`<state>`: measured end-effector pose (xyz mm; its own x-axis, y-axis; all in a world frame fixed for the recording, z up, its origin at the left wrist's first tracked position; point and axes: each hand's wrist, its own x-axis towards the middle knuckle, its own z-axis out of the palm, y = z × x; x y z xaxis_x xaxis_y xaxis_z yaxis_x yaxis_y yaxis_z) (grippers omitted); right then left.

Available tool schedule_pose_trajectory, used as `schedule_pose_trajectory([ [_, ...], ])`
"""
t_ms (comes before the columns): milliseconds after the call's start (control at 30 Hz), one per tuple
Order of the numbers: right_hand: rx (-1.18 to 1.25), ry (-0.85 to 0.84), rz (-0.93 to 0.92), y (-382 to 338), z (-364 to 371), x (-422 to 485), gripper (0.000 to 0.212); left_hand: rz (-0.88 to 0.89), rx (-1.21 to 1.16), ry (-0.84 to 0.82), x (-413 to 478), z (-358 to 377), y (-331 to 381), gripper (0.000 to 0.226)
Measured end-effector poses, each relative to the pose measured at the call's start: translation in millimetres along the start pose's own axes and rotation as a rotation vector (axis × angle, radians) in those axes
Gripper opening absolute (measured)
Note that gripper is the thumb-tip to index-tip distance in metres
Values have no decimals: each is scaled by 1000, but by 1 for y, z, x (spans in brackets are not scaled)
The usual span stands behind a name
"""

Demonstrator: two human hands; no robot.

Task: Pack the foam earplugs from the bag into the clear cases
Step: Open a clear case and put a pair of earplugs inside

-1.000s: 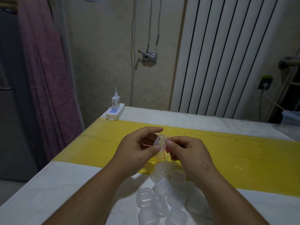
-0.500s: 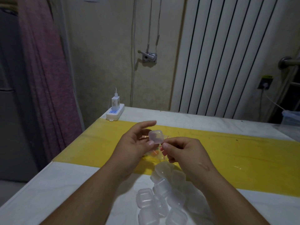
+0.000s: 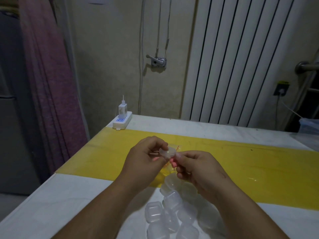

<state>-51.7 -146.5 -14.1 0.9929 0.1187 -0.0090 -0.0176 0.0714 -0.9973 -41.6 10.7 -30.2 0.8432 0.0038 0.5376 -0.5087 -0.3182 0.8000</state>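
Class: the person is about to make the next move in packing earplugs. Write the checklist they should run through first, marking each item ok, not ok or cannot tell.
1. Case held firmly: left hand pinches a clear case: ok.
2. Case lid open: too blurred: cannot tell.
3. Earplug in hand: right hand pinches a pink earplug: ok.
4. Earplug inside the case: it sits just below the case: not ok.
5. Spare cases within reach: pile of cases lies on the table between the forearms: ok.
6. More earplugs in the bag: cannot tell.
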Motion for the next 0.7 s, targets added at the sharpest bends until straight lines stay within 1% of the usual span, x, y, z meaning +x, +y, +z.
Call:
schedule_pose_trajectory([
  [100, -13, 11, -17, 2, 1, 1, 21, 59, 56, -12, -1, -1, 0, 32],
  [200, -28, 20, -33, 2, 1, 2, 21, 76, 27, -36, -2, -1, 1, 25],
  [333, -76, 32, -55, 3, 1, 2, 23, 10, 31, -26, -1, 0, -2, 20],
  [533, -188, 71, -118, 7, 3, 4, 21, -1, 104, -40, -1, 2, -3, 14],
  [633, -270, 119, -139, 7, 4, 5, 17, -8, 73, -54, -1, 1, -1, 15],
  [700, -340, 174, -160, 9, 3, 6, 17, -29, 8, -26, 0, 1, 0, 10],
])
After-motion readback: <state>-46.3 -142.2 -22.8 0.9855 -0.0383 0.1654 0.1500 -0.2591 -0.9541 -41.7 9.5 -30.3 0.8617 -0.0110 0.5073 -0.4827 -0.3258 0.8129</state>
